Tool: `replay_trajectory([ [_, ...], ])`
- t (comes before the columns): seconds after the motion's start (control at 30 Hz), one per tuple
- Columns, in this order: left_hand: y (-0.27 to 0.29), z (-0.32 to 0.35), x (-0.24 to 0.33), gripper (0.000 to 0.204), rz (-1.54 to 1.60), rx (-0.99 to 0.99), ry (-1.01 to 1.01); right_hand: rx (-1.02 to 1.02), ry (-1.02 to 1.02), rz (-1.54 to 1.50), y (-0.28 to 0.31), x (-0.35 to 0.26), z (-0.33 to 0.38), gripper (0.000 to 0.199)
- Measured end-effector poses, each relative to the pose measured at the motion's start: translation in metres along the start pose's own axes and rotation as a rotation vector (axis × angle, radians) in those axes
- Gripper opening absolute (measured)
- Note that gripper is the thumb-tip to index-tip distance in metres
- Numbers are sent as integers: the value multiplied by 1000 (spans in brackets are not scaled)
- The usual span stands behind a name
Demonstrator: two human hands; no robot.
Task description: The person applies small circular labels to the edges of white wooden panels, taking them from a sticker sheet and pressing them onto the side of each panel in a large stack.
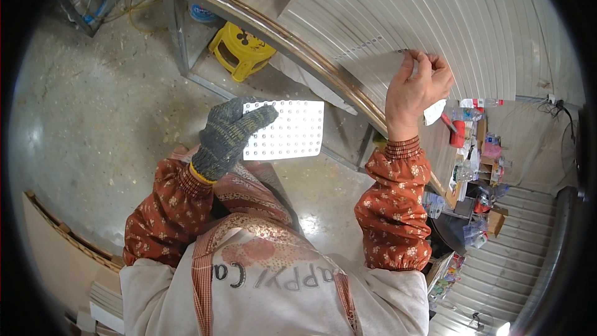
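Observation:
My left hand (pixel 229 132), in a grey knitted glove, holds a white sheet of small round stickers (pixel 291 129) out in front of me, above the floor. My bare right hand (pixel 418 84) reaches up to a pale grey strip (pixel 372 66) on the workbench, fingers pinched at its upper edge near a row of small dots. The strip lies on a stack of long white panels (pixel 448 12) that spans the bench.
A metal-edged workbench (pixel 292 43) runs diagonally across the top. Under it stands a yellow plastic stool (pixel 241 50). Bottles and small items crowd a shelf at right (pixel 479 149). Boards lean at lower left (pixel 68 236). Concrete floor lies below.

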State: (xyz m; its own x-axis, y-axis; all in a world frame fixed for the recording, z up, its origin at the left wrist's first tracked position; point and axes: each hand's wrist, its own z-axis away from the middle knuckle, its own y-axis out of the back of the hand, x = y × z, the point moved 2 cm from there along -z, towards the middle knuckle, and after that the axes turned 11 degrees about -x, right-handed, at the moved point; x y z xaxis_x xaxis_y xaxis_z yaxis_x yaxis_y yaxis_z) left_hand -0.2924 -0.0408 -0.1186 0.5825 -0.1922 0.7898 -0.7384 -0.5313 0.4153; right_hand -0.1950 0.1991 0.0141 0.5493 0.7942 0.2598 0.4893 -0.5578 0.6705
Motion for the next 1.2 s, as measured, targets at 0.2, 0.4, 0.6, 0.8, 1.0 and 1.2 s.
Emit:
replay_trajectory([
  [0.2,4,-1,-4,28,-178,-19,-61,68,-160,-67,3,9,0,26],
  [0.4,16,-13,12,26,-347,29,-80,-61,-281,-302,15,32,-3,41],
  [0.6,20,-30,22,25,7,48,-61,-63,-230,-50,21,15,-8,34],
  [0.8,18,-48,36,20,698,-44,290,-203,-173,-447,36,10,-5,17],
  [1.0,14,-58,46,20,541,-105,262,-576,116,-999,50,-25,12,6],
  [1.2,14,-62,50,24,560,-146,364,-592,153,-875,48,-17,21,9],
])
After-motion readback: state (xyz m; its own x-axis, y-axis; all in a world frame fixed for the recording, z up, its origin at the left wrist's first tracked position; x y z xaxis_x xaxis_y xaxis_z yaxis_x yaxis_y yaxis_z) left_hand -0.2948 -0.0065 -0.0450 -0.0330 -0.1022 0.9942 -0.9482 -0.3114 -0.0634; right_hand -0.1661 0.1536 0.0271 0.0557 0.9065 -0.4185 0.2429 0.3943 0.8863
